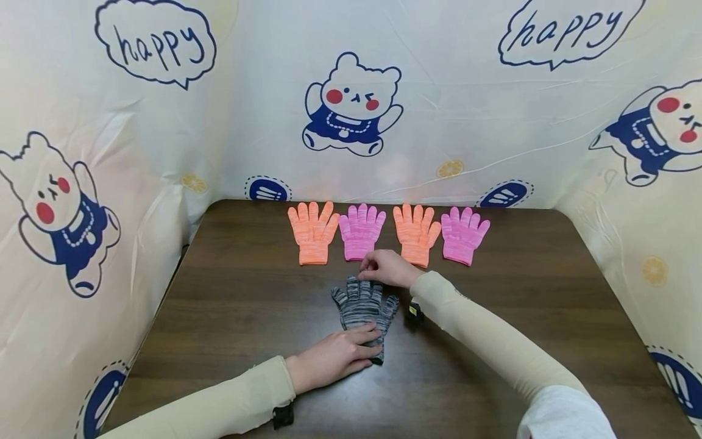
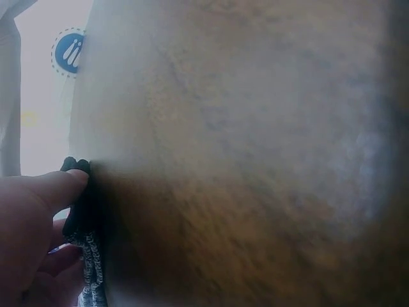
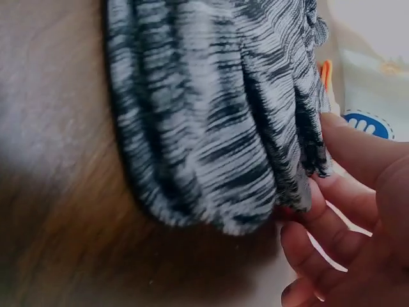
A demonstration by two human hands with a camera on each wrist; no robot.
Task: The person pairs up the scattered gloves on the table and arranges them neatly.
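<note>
A grey-and-black knit glove [image 1: 362, 308] lies on the table with its fingers pointing to the far side and its dark cuff towards me. My left hand [image 1: 340, 353] rests palm down across the lower palm and cuff, fingers extended. In the left wrist view, a finger [image 2: 67, 185] touches the black cuff [image 2: 80, 208]. At the far end, my right hand [image 1: 389, 268] pinches a fingertip of the glove between thumb and index finger. The right wrist view shows the glove [image 3: 217, 141] close up, with the right thumb [image 3: 351, 144] against its finger ends.
Along the table's far edge lies a row of gloves: orange [image 1: 314, 235], pink [image 1: 362, 231], orange [image 1: 417, 235] and pink [image 1: 464, 236], all with fingers pointing away. A printed white curtain [image 1: 263, 110] hangs behind and on both sides of the brown table [image 1: 236, 292].
</note>
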